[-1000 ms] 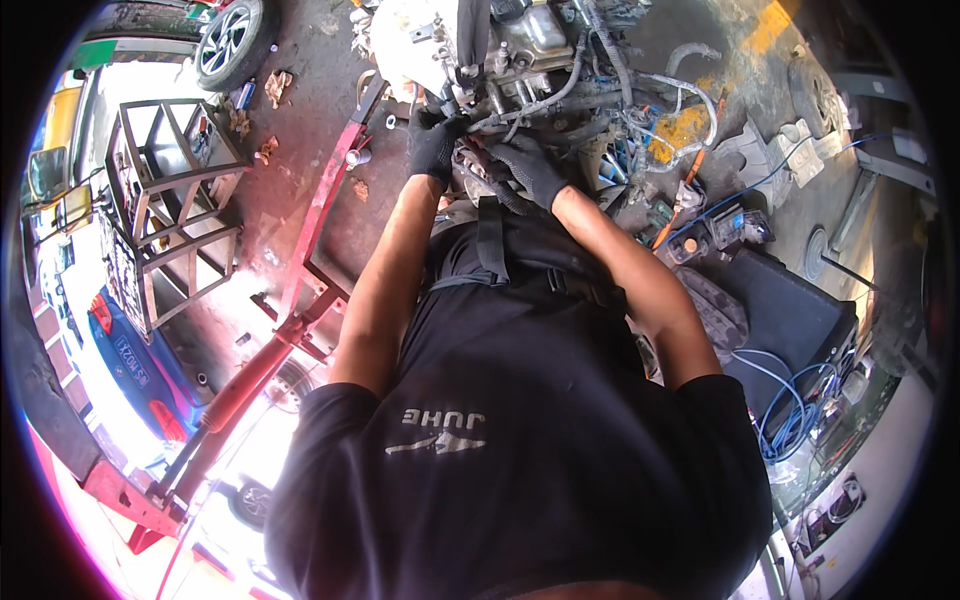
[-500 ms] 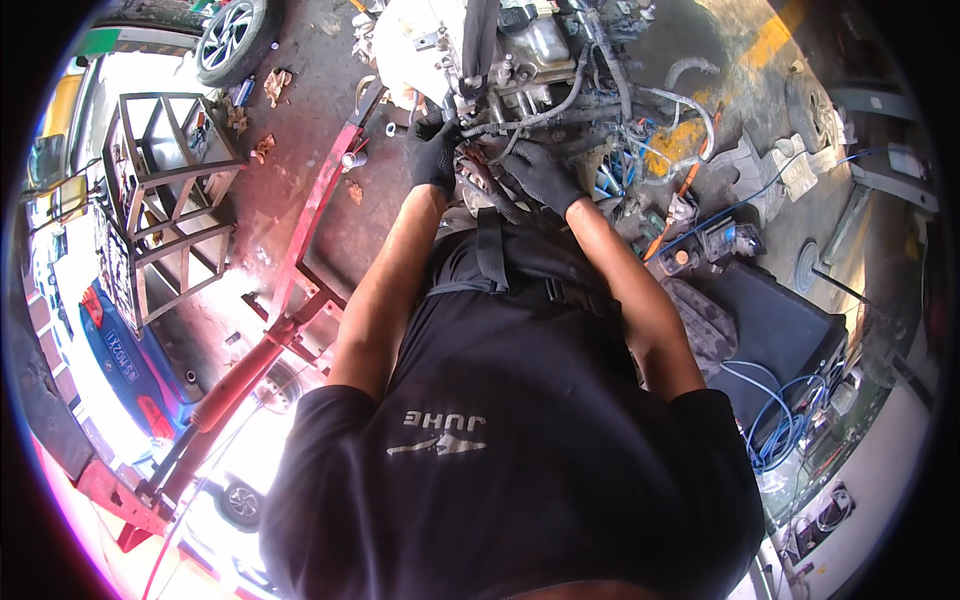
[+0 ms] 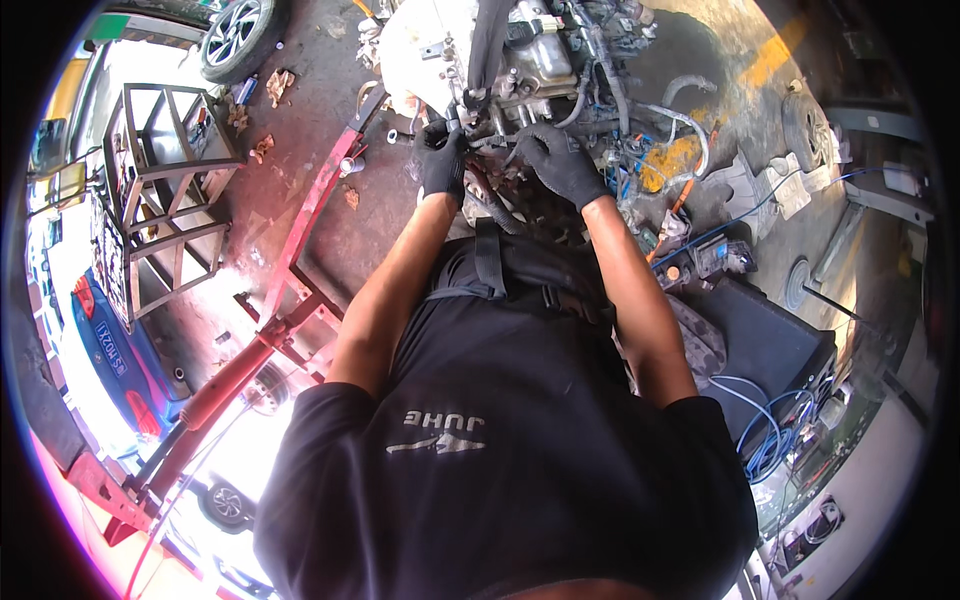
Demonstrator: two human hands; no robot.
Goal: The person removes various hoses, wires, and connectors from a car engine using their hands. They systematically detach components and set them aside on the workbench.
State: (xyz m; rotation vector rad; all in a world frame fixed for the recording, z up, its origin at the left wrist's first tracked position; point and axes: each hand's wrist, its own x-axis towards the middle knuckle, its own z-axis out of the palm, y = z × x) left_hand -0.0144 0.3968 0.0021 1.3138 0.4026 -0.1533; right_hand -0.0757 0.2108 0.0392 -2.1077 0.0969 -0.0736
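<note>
An engine (image 3: 547, 62) with a silver cover, hoses and wiring lies in front of me at the top of the view. Both my hands wear black gloves. My left hand (image 3: 440, 160) is closed at the near left side of the engine, its fingers curled round something that I cannot make out. To its right, my right hand (image 3: 566, 166) pinches over the near edge, thumb and fingers together by a thin dark piece too small to name. A grey hose (image 3: 618, 95) runs down the engine's right side. Dark hoses (image 3: 500, 208) lie below, between my wrists.
A red engine crane (image 3: 318, 205) stands at my left, its black strap (image 3: 487, 45) hanging over the engine. Farther left are a metal rack (image 3: 165, 172) and a wheel (image 3: 238, 40). On my right are a dark box (image 3: 765, 345), a coiled blue hose (image 3: 770, 445) and loose parts.
My right hand has moved up and to the right, away from the dark hoses toward the engine's near edge. My left hand has shifted slightly right in view and stays closed.
</note>
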